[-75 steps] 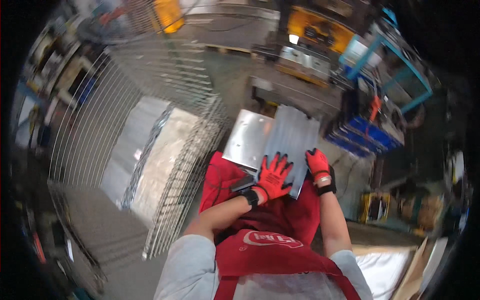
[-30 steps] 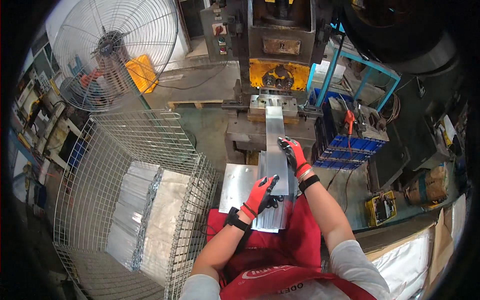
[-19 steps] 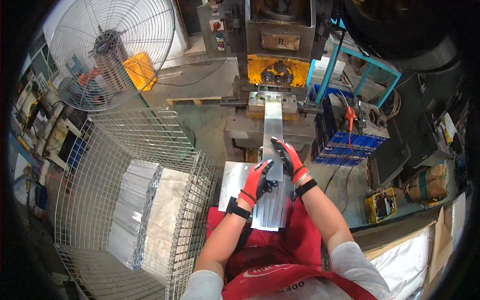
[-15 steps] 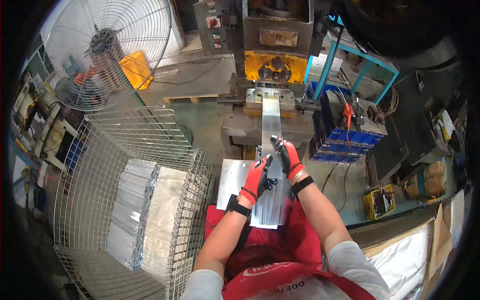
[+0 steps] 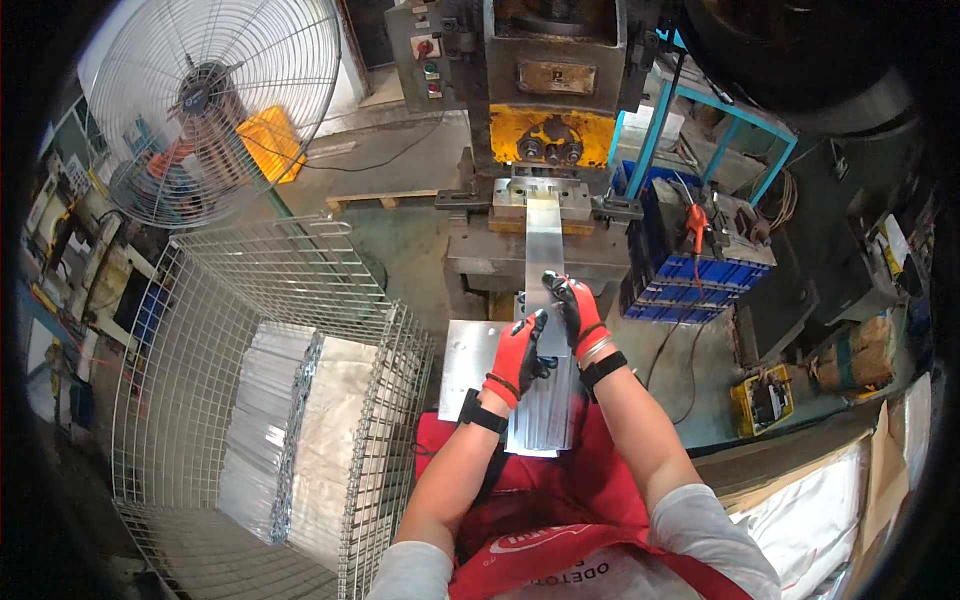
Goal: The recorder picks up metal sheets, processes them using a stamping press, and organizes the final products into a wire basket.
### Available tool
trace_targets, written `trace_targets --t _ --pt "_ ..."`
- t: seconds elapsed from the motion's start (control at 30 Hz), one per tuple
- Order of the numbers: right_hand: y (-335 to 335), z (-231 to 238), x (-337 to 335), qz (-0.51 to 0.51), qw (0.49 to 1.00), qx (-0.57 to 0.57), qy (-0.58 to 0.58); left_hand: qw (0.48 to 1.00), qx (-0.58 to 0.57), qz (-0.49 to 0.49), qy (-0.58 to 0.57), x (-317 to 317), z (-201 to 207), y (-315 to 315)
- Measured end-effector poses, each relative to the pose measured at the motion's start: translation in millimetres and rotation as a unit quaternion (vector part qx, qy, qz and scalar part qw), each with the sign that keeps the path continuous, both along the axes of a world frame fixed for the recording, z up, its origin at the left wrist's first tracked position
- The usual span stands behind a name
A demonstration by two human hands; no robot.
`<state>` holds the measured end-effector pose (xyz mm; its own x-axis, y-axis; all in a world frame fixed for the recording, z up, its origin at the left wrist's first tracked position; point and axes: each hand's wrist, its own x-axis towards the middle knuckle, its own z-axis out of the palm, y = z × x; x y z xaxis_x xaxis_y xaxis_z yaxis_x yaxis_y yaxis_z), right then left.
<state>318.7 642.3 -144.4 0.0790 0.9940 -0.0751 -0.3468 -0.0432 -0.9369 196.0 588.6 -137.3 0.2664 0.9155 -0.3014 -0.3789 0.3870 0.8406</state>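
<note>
A long, shiny metal strip [image 5: 544, 248] reaches from between my hands into the die [image 5: 572, 197] of a press machine [image 5: 556, 78]. My right hand [image 5: 574, 305], in a red and black glove, pinches the strip's right edge. On the left edge, my left hand [image 5: 517, 352] is closed round the near end, in the same kind of glove. Below my hands a stack of similar metal strips [image 5: 540, 425] lies close to my lap. A flat metal plate [image 5: 466, 368] sticks out to the left of that stack.
At the left stands a wire cage [image 5: 180, 420] holding stacked metal strips [image 5: 265, 420]. A large fan [image 5: 205, 90] rises behind it. Blue crates [image 5: 690, 275] with an orange air gun [image 5: 695, 225] on top stand right of the press. A yellow basket [image 5: 762, 403] sits farther right.
The whole view has shifted very slightly. Both hands keep their hold on the strip, and the strip stays in the die.
</note>
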Motion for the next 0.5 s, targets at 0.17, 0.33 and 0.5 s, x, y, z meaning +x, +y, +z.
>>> trace_targets --t 0.17,0.33,0.5 --pt "8.2 -21.3 7.8 -0.023 0.993 0.098 -0.062 1.000 -0.023 -0.010 -0.011 5.4 -1.1 1.4" --pt "-0.2 -0.1 -1.4 0.011 0.999 0.036 0.006 0.999 -0.034 0.012 0.011 2.1 0.3 0.9" --pt "11.4 -22.7 5.5 -0.018 0.998 0.065 0.009 1.000 -0.022 -0.005 -0.003 5.4 5.7 -0.3"
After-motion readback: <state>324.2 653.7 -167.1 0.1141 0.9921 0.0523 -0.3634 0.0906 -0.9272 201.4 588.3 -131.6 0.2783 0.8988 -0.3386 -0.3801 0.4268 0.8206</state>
